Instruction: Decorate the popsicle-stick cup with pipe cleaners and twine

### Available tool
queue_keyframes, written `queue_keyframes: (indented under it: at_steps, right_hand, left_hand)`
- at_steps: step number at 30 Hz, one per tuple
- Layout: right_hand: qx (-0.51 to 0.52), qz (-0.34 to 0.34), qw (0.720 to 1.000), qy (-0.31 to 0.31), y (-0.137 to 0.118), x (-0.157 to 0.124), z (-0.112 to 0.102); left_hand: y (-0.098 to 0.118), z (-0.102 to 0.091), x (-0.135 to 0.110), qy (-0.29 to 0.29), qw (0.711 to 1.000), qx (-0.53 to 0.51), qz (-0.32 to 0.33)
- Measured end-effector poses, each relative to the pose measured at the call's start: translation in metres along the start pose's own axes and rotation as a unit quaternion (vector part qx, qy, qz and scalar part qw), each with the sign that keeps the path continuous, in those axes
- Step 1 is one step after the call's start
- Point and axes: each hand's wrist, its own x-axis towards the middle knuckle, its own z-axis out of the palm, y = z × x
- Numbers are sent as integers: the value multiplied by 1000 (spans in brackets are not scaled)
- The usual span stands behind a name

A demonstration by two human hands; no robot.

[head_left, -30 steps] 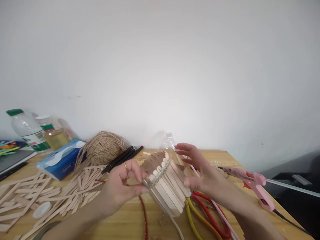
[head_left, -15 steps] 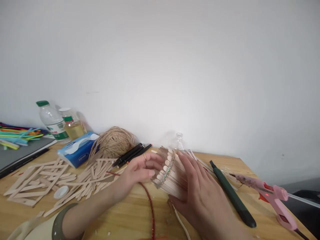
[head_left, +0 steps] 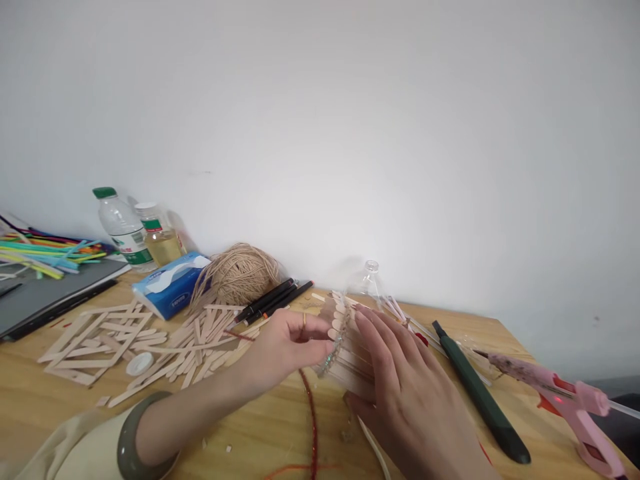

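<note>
Your left hand (head_left: 286, 347) pinched the rim of the stick-covered cup (head_left: 343, 357) on the desk (head_left: 60, 413); your right hand (head_left: 405, 393) lay open, flat across it.

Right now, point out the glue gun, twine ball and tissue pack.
glue gun (head_left: 583, 400), head view, pink body
twine ball (head_left: 243, 273), head view, its middle
tissue pack (head_left: 177, 300), head view, blue side

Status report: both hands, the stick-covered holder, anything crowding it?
Left hand pinches holder at rim. Right hand flat on its side. Red pipe cleaner beside it; green tool close right.
</note>
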Motion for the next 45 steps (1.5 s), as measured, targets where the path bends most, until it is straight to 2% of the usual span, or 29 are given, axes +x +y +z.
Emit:
queue_keyframes:
  at_steps: [9,19,29,45]
  right_hand:
    - [-7,-4,1000,-3,0,0,0]
    - [-13,-14,1000,-4,0,2,-2]
    - [-11,-18,1000,-12,-2,2,0]
    - [-15,-23,1000,-10,-1,3,1]
  left_hand:
    - [0,4,1,40,999,23,-17]
    - [4,7,0,83,996,-10,-38]
    - [5,7,-2,46,998,33,-17]
    - [3,5,-1,52,997,51,2]
